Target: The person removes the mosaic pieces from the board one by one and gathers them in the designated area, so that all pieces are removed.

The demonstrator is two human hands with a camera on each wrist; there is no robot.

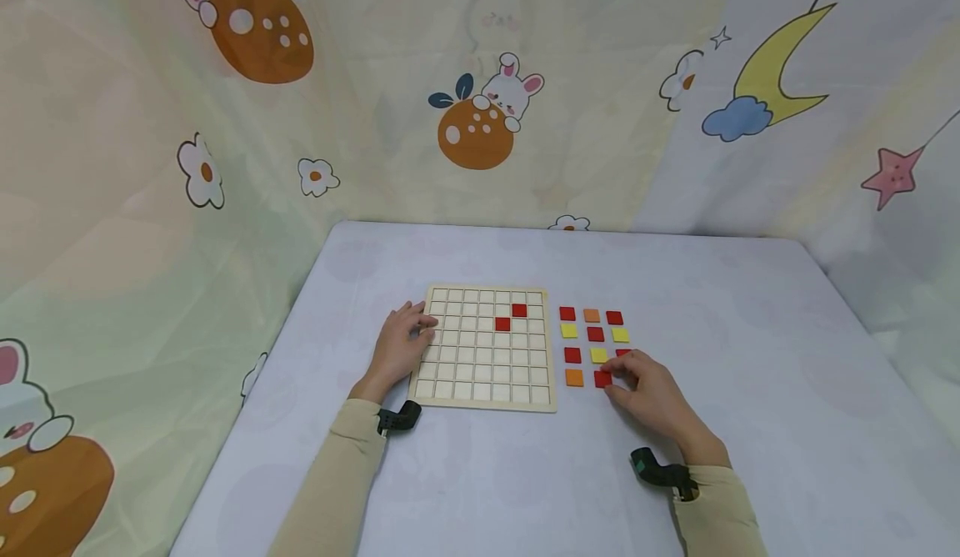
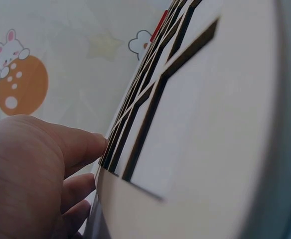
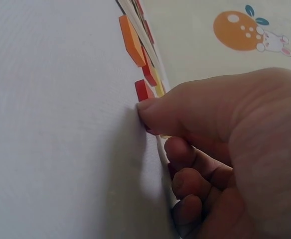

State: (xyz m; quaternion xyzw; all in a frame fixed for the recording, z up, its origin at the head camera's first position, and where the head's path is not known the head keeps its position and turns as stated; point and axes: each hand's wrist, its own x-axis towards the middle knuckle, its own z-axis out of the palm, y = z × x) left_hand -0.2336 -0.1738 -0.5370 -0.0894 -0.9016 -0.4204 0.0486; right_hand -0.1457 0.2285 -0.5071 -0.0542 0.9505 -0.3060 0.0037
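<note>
A pale wooden grid board (image 1: 480,378) lies flat on the table, with a red square tile (image 1: 519,310) and another red tile (image 1: 502,324) in its upper right cells. My left hand (image 1: 400,344) rests at the board's left edge, thumb and fingers touching the rim. The left wrist view shows its thumb (image 2: 88,144) against that edge. To the right of the board, my right hand (image 1: 654,394) pinches a red tile (image 1: 602,379) in the nearest row between thumb and index finger. In the right wrist view the thumb partly hides this tile (image 3: 143,90), low at the tabletop.
Loose tiles lie in rows right of the board, among them an orange tile (image 1: 573,378), a yellow tile (image 1: 598,355) and a red tile (image 1: 572,355). One red tile (image 1: 622,353) is partly behind my right hand. A printed curtain (image 1: 600,157) surrounds the white-covered table (image 1: 510,482).
</note>
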